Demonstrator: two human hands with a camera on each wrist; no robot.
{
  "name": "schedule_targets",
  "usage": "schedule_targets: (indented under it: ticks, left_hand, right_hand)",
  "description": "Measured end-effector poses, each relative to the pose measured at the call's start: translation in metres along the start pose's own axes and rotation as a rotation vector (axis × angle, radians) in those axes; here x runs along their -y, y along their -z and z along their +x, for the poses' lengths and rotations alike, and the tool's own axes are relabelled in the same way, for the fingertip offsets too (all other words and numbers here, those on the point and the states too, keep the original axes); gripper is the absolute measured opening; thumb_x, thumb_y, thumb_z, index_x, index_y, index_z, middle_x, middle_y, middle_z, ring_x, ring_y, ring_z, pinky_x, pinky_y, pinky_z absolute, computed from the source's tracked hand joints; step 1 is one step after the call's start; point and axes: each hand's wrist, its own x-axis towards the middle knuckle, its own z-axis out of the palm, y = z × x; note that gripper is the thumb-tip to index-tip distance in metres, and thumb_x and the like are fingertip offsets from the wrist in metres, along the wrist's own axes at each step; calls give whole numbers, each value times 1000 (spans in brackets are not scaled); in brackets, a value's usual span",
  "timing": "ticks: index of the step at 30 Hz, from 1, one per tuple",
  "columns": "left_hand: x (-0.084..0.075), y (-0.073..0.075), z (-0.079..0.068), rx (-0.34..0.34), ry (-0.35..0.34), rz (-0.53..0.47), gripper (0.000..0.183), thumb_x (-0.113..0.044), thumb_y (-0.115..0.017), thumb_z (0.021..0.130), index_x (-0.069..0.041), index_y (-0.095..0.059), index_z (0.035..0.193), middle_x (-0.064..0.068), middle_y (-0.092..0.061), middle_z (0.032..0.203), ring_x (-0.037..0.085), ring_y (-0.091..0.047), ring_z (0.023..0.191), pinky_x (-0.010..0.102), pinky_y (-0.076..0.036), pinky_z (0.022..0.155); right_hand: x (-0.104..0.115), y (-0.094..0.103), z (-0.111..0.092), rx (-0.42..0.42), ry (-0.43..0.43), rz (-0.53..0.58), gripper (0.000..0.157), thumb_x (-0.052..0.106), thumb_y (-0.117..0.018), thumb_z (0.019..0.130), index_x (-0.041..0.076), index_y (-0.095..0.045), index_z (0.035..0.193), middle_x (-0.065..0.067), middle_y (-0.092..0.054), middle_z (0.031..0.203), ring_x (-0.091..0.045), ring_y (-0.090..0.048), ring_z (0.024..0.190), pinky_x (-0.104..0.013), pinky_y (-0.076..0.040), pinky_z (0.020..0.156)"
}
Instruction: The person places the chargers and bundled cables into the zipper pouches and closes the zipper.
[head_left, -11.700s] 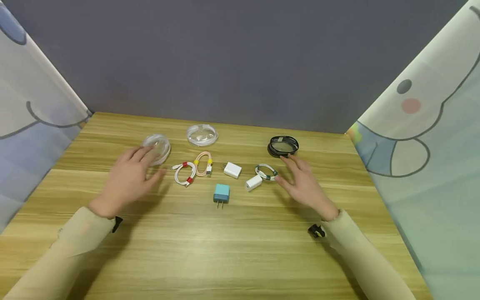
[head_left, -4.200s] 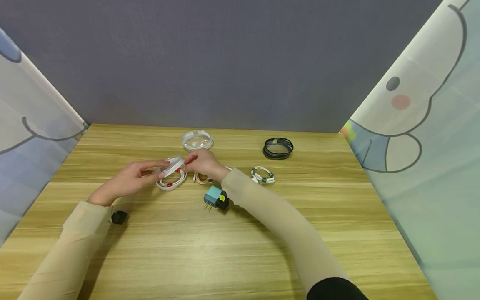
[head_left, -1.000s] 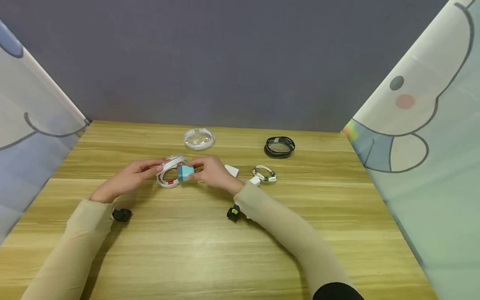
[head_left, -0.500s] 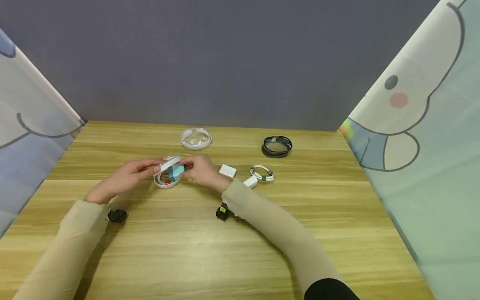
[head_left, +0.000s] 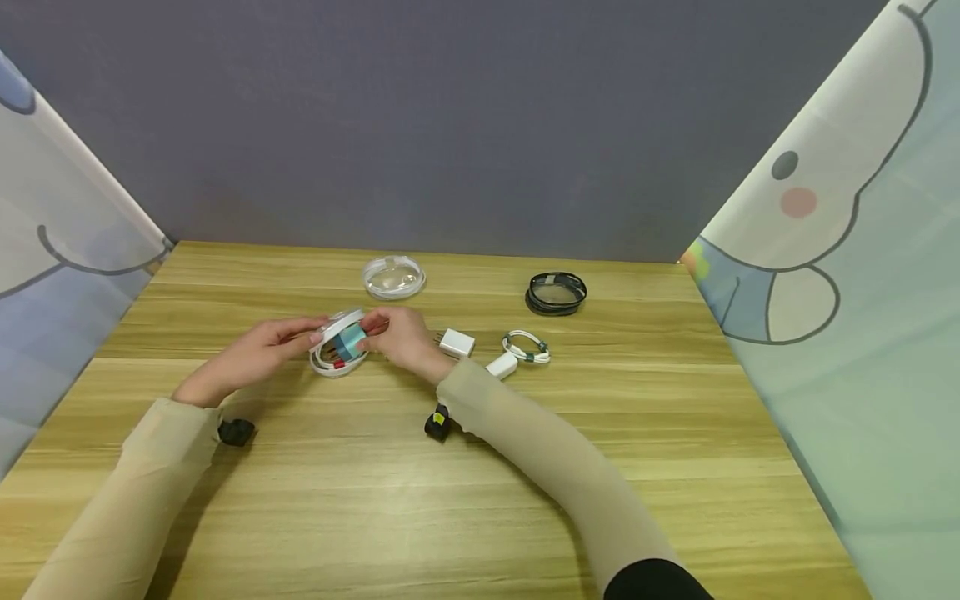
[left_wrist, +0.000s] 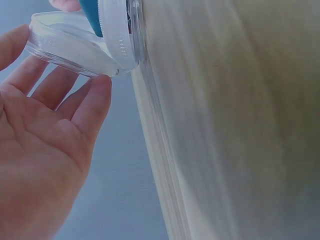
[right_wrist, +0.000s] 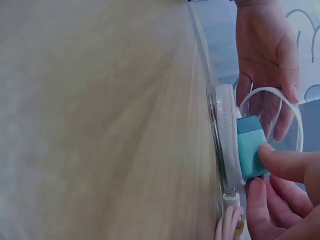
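A round clear zip pouch (head_left: 341, 323) with white trim lies at the left of the table, its lid raised. My left hand (head_left: 255, 354) holds that lid at the rim between thumb and fingers. The right hand (head_left: 408, 340) pinches a teal plug charger (head_left: 352, 340), prongs pointing left, at the pouch's opening. A white cable with red ties (head_left: 330, 365) shows below the charger. In the right wrist view, the charger (right_wrist: 251, 147) sits between the pouch's white zip edge (right_wrist: 227, 135) and the raised lid. Just beside the pouch is a pink coiled cable (right_wrist: 230, 222).
A second clear pouch with white trim (head_left: 393, 292) and a black-trimmed one (head_left: 555, 307) stand near the table's back edge. Right of my right hand lie a white plug charger (head_left: 456, 343), another white charger (head_left: 502, 364) and a white cable with green ties (head_left: 528, 356).
My right hand has picked up the teal charger from the table and moved it left to the pouch's opening. The pouch, closed at first, now has its lid held up by my left hand.
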Motion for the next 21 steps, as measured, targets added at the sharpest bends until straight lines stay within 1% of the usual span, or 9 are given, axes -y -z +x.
schedule_targets:
  ticks: [2,4,7,9,11,13,16,18,21]
  left_hand:
    - [0,0,0,-1,1,-2,51,-37,-49,106,-5,-51,145,17,-48,148,34,-44,133,12,-40,90]
    - [-1,1,-1,-4,7,-3,51,-37,-49,106,-5,-51,145,17,-48,148,34,-44,133,15,-41,92]
    - [-3,2,-2,-9,24,3,51,-38,-48,106,-5,-51,145,17,-49,147,34,-44,133,31,-44,98]
    - [-4,2,-3,-10,38,2,53,-40,-48,106,-6,-51,146,17,-49,147,34,-44,133,43,-43,101]
    - [-5,2,-3,-10,45,-2,53,-41,-48,105,-7,-50,146,16,-49,147,34,-44,133,50,-41,101]
    - [-6,1,-2,-12,43,-9,52,-40,-49,105,-7,-51,146,16,-49,147,33,-44,133,43,-43,101]
    - [-6,0,-1,-9,20,-22,49,-37,-52,104,-9,-54,144,14,-49,148,32,-45,133,24,-45,96]
    - [-6,-1,0,-3,-1,-27,47,-35,-54,104,-11,-55,143,12,-48,149,31,-46,133,14,-43,91]
    - [-5,-1,1,5,-50,-19,44,-31,-58,103,-12,-57,142,10,-48,150,32,-44,135,10,-42,91]
  right_hand:
    - [0,-1,1,-6,-7,13,24,7,-84,80,7,-73,101,4,-71,90,-2,-64,79,-17,-52,69]
    - [-1,-2,2,-8,-15,30,22,5,-84,79,8,-74,98,4,-71,87,-3,-64,78,-17,-52,68]
    - [-1,-5,4,-12,-27,27,20,2,-84,78,10,-73,92,6,-69,83,-3,-63,75,-17,-51,67]
    - [-1,-7,6,-12,-27,14,19,2,-84,78,11,-72,89,7,-68,81,-3,-62,74,-17,-50,67]
    - [-1,-8,6,-13,-26,2,18,1,-84,77,11,-71,86,7,-67,80,-4,-61,73,-17,-50,67]
    - [-1,-8,6,-14,-29,5,18,1,-84,78,10,-71,85,7,-67,79,-5,-61,73,-17,-49,67]
    - [-3,-3,5,-16,-39,11,16,3,-84,79,10,-72,86,7,-68,80,-4,-61,72,-18,-49,66]
    - [-4,2,3,-15,-47,18,15,5,-83,80,10,-72,88,8,-68,81,-4,-61,73,-18,-48,67]
    - [-6,12,0,-4,-48,45,13,5,-81,83,9,-73,93,7,-70,85,-4,-62,77,-18,-49,71]
